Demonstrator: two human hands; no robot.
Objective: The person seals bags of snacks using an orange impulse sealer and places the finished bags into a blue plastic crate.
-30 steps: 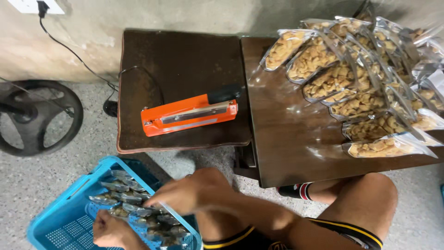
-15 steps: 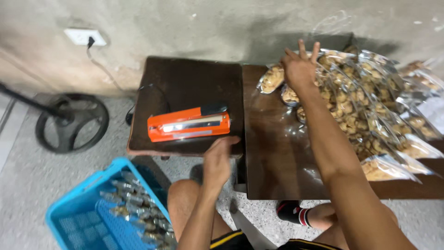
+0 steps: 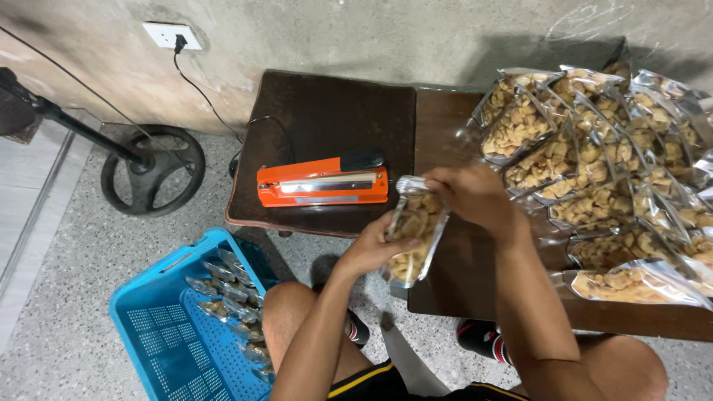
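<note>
Clear snack pouch (image 3: 414, 236) sits clenched between both grips: left hand (image 3: 369, 249) low, right hand (image 3: 469, 194) at its top.

A rough grey concrete wall (image 3: 371, 33) holds a white socket (image 3: 172, 35) with a black plug. Two dark wooden desks (image 3: 334, 119) stand on a speckled grey floor (image 3: 67, 245), beside a fan's round black base (image 3: 152, 171).
</note>
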